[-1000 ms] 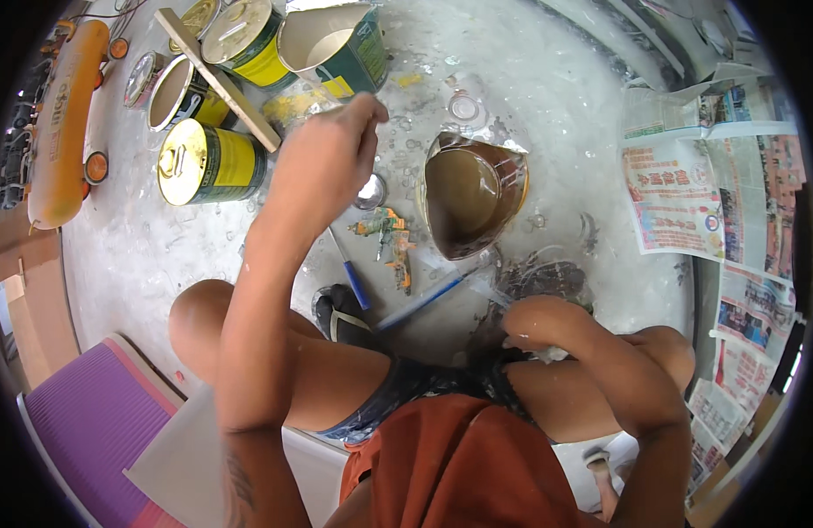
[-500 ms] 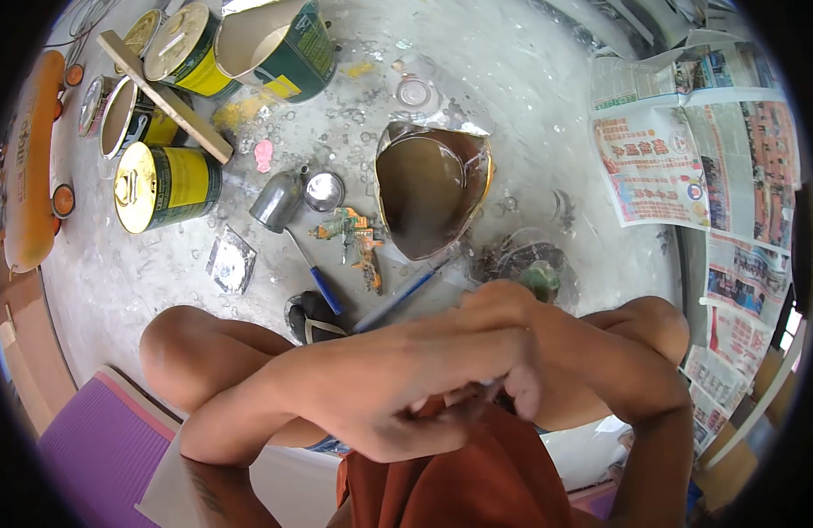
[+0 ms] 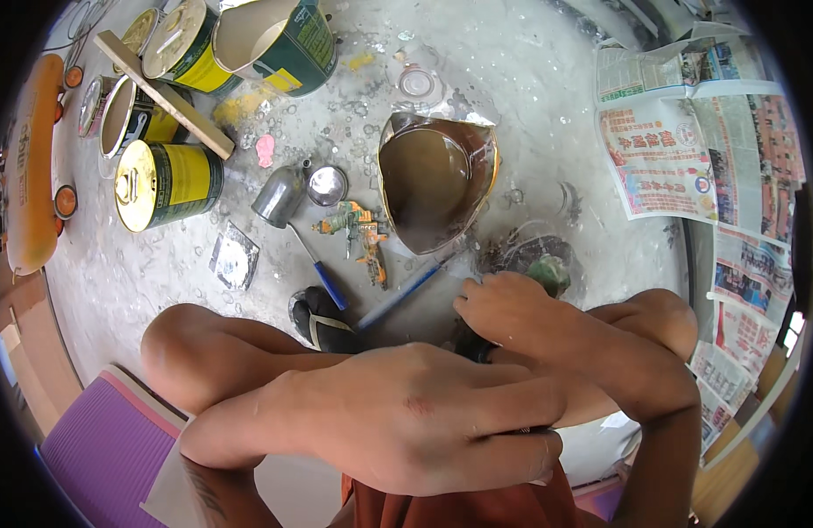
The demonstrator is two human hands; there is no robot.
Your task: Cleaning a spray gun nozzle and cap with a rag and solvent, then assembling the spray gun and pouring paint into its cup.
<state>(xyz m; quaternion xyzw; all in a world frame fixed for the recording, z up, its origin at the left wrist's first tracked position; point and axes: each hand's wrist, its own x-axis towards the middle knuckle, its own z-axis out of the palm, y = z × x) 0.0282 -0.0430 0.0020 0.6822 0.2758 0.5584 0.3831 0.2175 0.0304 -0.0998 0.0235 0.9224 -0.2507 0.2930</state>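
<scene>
My left hand [image 3: 424, 414] reaches across my lap, back upward, its fingers bent and closed; a tiny glint shows between them, but what they hold is hidden. Farther right, my right hand [image 3: 512, 308] has curled fingers with hidden tips, close to a dark green lump [image 3: 549, 275] on the stained floor. Ahead stands an open, cut-down can [image 3: 431, 180] of murky brown liquid. Left of it lie a paint-smeared spray gun body [image 3: 371, 246], a grey metal cup [image 3: 280, 195], a round lid [image 3: 327, 186] and a blue-handled tool [image 3: 329, 283]. A long blue stick [image 3: 402, 295] leans toward the can.
Several paint cans stand at the far left, one a yellow-green can [image 3: 182, 185], with a wooden stick [image 3: 164, 95] across them. An orange tank [image 3: 32, 167] is at the left edge. Newspaper sheets [image 3: 657, 163] hang at the right. A black sandal [image 3: 323, 321] is near my left knee.
My hands were together over my lap. Now the right has moved away, forward toward the green lump, while the left has turned its back upward and shifted slightly nearer me.
</scene>
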